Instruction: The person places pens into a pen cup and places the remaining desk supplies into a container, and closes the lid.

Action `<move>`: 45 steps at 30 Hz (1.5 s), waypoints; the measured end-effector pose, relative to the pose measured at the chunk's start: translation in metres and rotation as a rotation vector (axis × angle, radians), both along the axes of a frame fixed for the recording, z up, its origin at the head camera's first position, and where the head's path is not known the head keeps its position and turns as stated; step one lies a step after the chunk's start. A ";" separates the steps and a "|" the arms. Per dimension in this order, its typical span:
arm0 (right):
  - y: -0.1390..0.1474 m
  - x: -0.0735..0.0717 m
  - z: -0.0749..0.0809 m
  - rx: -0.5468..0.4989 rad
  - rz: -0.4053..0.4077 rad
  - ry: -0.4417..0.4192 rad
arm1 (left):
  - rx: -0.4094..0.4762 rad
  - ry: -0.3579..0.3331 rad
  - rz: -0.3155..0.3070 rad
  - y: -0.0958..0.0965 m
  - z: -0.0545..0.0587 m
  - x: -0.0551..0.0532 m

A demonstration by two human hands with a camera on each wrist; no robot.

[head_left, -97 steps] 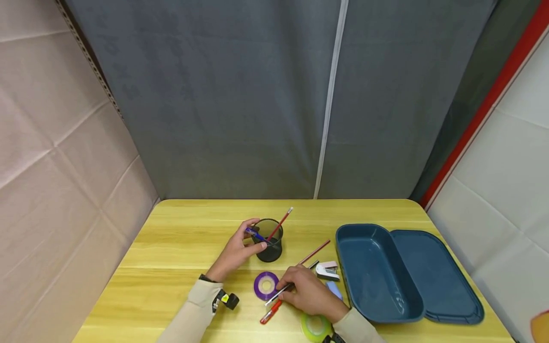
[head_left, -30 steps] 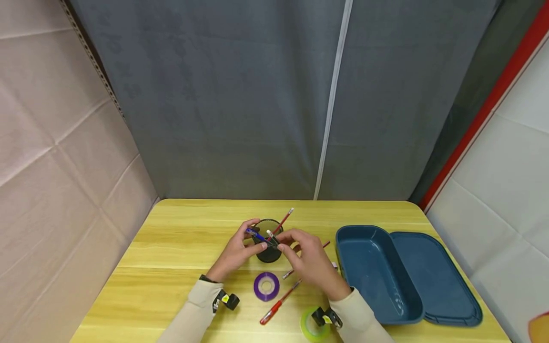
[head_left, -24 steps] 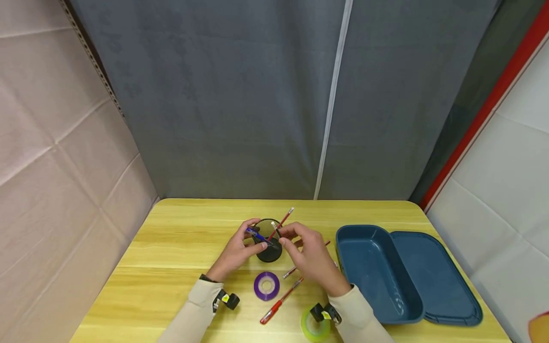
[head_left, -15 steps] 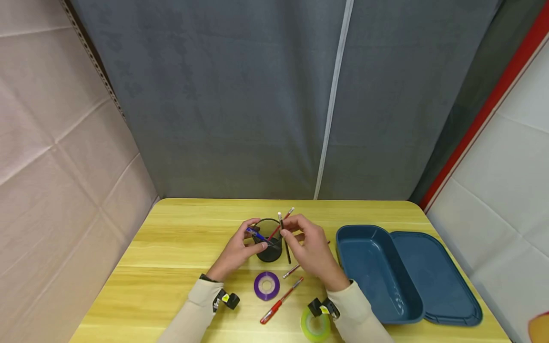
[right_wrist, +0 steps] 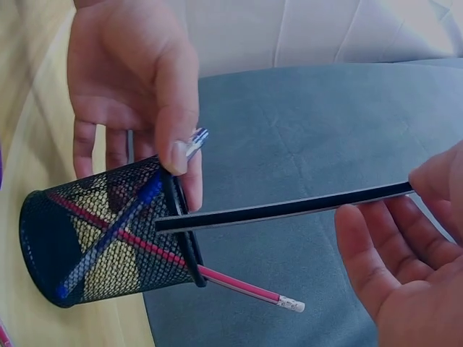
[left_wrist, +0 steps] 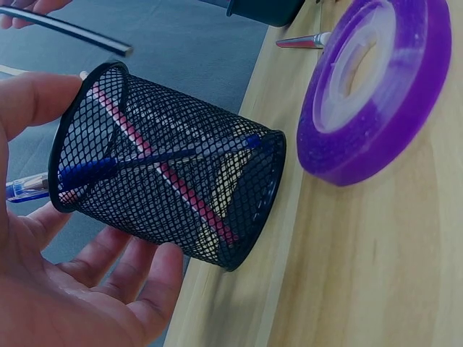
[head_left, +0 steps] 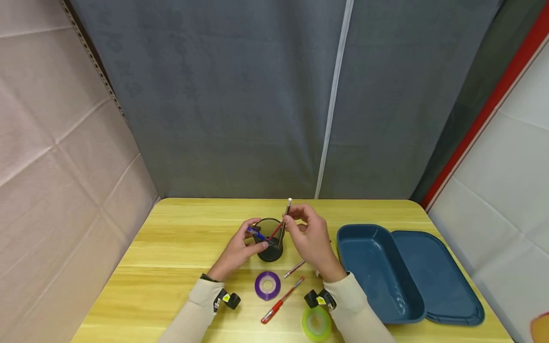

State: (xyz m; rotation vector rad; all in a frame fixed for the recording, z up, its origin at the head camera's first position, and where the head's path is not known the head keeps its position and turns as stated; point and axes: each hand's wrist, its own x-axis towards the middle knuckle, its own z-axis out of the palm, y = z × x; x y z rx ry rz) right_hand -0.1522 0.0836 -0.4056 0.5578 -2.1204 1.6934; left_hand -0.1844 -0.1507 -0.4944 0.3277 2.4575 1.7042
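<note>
Left hand [head_left: 240, 248] grips the mesh pencil cup [left_wrist: 187, 137]. Right hand [head_left: 312, 238] pinches a black pencil [right_wrist: 289, 208], best lowered upright.

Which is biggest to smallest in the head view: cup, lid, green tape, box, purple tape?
1. Box
2. Lid, going by its visible part
3. Cup
4. Green tape and purple tape: unranked; they look close in size, and green sits nearer the camera.
</note>
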 end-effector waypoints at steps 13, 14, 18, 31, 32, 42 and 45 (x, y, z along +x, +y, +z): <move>-0.003 -0.015 0.005 -0.205 -0.054 -0.015 | 0.013 -0.006 -0.003 0.000 -0.001 -0.001; -0.003 -0.016 0.003 -0.212 -0.061 -0.016 | 0.013 -0.006 -0.004 0.000 -0.001 -0.001; -0.006 -0.020 -0.006 -0.217 -0.088 -0.047 | 0.018 -0.012 -0.005 0.000 0.000 -0.001; -0.015 -0.026 -0.033 -0.226 -0.103 -0.158 | 0.023 -0.011 -0.004 0.002 -0.001 -0.001; -0.016 -0.026 -0.034 -0.227 -0.103 -0.166 | 0.025 -0.011 -0.004 0.002 0.000 -0.001; -0.019 -0.025 -0.045 -0.266 -0.085 -0.226 | 0.028 -0.012 0.001 0.001 0.000 -0.001; -0.020 -0.025 -0.049 -0.263 -0.084 -0.230 | 0.040 -0.019 0.000 0.001 0.000 -0.001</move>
